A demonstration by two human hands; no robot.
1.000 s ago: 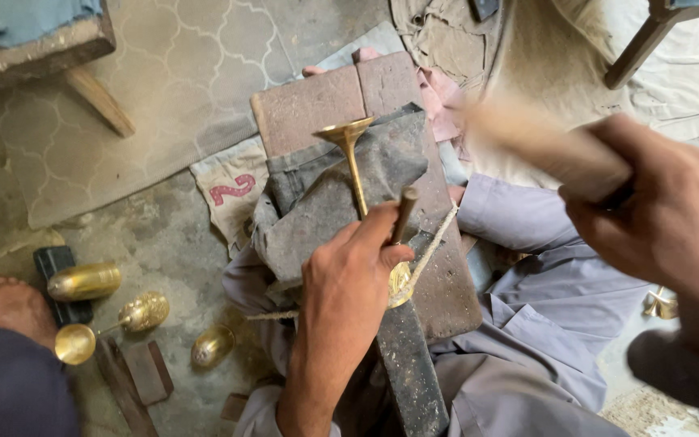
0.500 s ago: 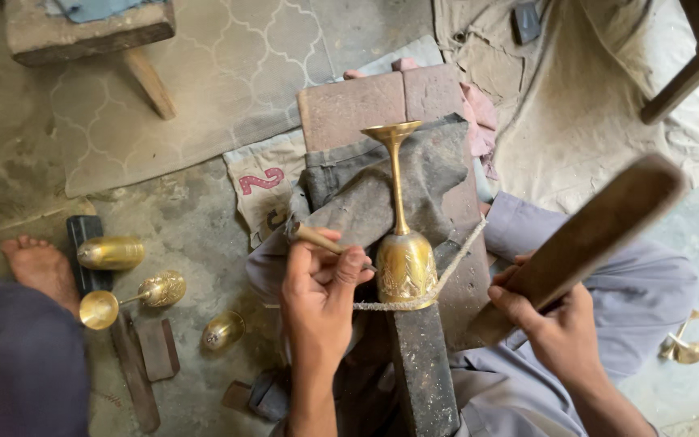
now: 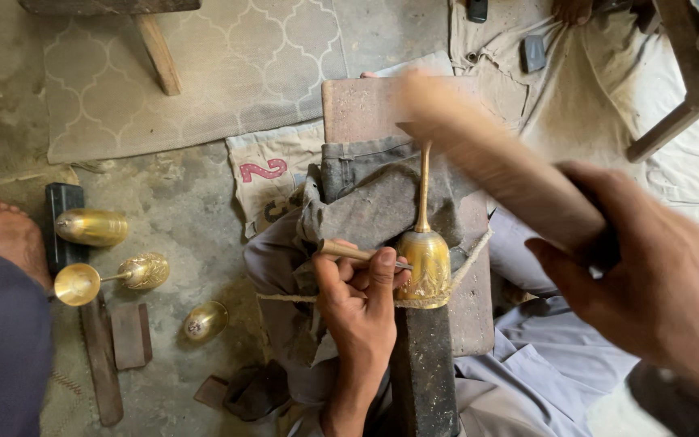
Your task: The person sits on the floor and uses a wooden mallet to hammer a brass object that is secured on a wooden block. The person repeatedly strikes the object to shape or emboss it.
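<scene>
Soft even daylight, weak shadows, no harsh glare. Wooden mallet (image 3: 499, 166) and right hand (image 3: 657, 283) motion-blurred; brass goblet (image 3: 424, 259) stays sharp with mild sheen.

**One printed sack cloth on the floor**

The only labelled thing in view is a pale sack cloth (image 3: 273, 182) lying flat on the concrete floor (image 3: 163, 243), just left of the grey rag-covered block. It is roughly rectangular, off-white and creased, with a large red printed mark near its middle and a smaller dark printed patch toward its lower right edge, partly tucked under the grey rags. Its upper edge meets the patterned grey mat (image 3: 228, 73). No boxes, packets, signs or screens can be made out anywhere else.
</scene>
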